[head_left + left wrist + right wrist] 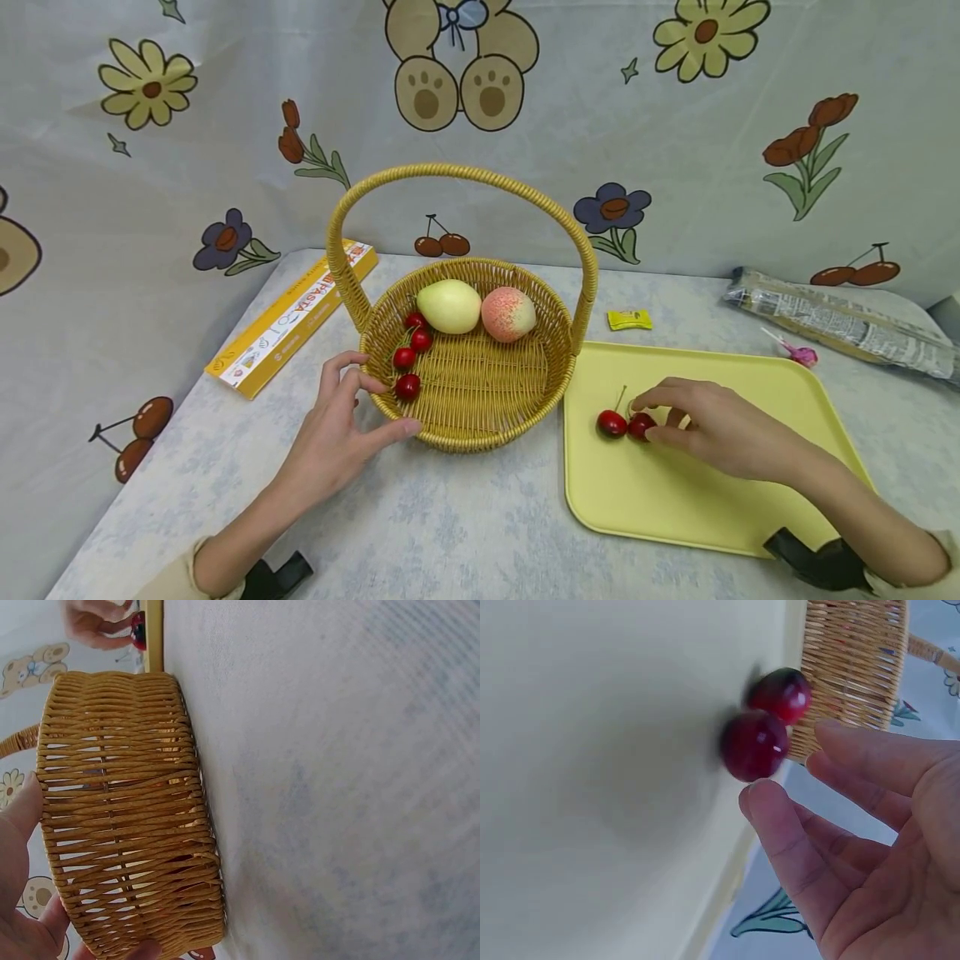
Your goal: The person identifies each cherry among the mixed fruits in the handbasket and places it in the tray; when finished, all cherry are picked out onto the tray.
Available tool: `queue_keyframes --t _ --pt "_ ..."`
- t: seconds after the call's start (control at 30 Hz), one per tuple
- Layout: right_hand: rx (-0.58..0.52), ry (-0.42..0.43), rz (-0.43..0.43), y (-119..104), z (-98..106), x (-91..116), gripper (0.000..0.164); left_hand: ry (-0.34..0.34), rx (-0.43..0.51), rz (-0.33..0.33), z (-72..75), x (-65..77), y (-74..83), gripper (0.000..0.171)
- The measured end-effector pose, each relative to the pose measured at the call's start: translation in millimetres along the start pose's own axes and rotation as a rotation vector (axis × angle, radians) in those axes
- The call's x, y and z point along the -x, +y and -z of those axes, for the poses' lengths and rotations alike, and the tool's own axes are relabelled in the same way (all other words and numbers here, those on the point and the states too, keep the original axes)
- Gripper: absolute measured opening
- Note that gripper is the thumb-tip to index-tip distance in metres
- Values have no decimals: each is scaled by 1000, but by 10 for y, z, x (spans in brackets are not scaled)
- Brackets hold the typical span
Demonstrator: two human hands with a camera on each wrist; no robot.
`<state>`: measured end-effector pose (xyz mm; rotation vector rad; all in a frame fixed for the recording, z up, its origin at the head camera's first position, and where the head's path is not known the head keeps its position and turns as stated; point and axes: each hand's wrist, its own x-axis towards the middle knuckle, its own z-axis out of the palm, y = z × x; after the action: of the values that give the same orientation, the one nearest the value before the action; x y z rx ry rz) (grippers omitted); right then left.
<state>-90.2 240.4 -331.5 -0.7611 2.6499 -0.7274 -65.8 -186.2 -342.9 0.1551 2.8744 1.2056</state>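
My left hand point(341, 421) holds the rim of a woven wicker basket point(480, 442), thumb at the front and fingers at the left side. Inside the basket lie a pale yellow pear-like fruit point(450, 307), a pink peach point(508, 315) and several red cherries point(405, 358). Two more cherries sit side by side on a yellow tray: a left one point(611, 424) with its stem up and a right one point(641, 426). Around the right cherry my right hand point(705, 425) has its thumb and fingers spread; the right wrist view shows a fingertip close against that dark red cherry point(754, 745).
The yellow tray point(690, 508) lies right of the basket. A pasta box point(292, 321) is at the basket's left. Behind the tray are a small yellow wrapped packet point(629, 320), a pink lollipop point(802, 355) and a long clear-wrapped package point(847, 321). The tall basket handle point(457, 171) arches overhead.
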Motion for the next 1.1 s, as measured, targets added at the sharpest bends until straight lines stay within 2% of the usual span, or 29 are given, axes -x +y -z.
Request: queue_keyframes --t 0.13,0.27,0.43,0.57,0.7,0.83,1.0,1.1 --pt "11 36 -4 -96 97 12 28 2 4 -2 -5 1 -6 54" --pt "12 90 50 -250 133 -7 24 6 11 -7 -7 8 -11 54" --pt "9 158 190 -484 138 -119 22 4 18 -18 -5 6 -6 51" --pt "4 159 291 -709 158 -275 25 1 34 -17 3 4 4 56" --pt "36 123 360 -946 187 -463 27 1 66 -6 12 -3 16 63" --pt "104 60 418 -1174 195 -723 31 -6 79 16 17 -22 16 63" --pt "158 -101 460 -1402 168 -1171 35 -1 75 32 21 -21 3 62" --pt "171 -214 454 -1504 134 -1431 37 11 91 11 10 -9 0 62"
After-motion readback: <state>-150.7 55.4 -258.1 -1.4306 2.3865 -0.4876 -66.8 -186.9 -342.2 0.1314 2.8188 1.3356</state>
